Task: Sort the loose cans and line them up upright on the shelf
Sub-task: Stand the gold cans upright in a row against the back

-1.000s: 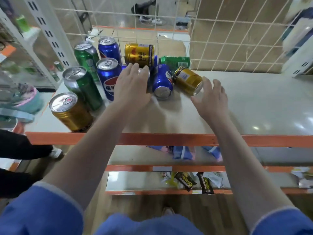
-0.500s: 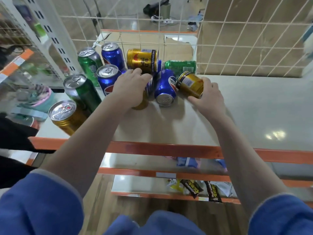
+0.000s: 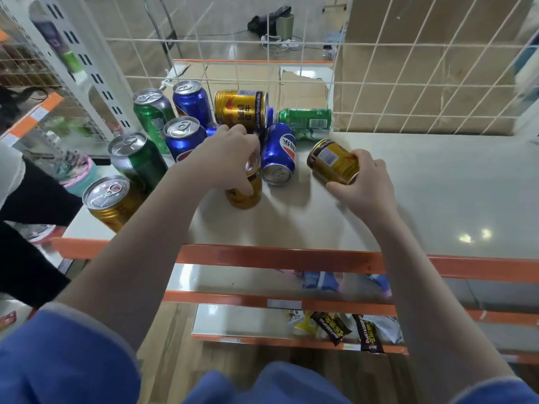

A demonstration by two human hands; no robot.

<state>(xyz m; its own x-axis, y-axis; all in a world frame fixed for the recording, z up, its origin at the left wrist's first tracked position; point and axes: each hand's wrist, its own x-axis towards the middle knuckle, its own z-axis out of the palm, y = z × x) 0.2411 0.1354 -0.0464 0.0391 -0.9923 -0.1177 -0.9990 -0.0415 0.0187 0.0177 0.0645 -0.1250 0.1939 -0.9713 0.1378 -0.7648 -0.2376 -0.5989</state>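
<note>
My left hand [image 3: 226,158] grips the top of a gold can [image 3: 246,191] that stands nearly upright on the shelf [image 3: 408,205]. My right hand [image 3: 364,182] holds a second gold can [image 3: 332,161], tilted on its side. A blue Pepsi can [image 3: 278,154] lies on its side between my hands. Behind it lie a gold Red Bull can [image 3: 240,109] and a green can [image 3: 304,123]. Upright at the left stand two green cans [image 3: 151,112] [image 3: 137,158], two blue cans [image 3: 191,100] [image 3: 182,137] and a gold can [image 3: 112,201].
A white wire grid [image 3: 379,83] backs the shelf, and a perforated white post [image 3: 93,68] stands at its left end. The orange front rail [image 3: 291,258] runs below my arms. Lower shelves hold snack packets [image 3: 347,328]. A person's dark clothing [image 3: 26,199] shows at the left.
Both hands closed on gold cans. My left hand drew its can toward me and stood it up. My right hand pulled its can to the right, away from the pile.
</note>
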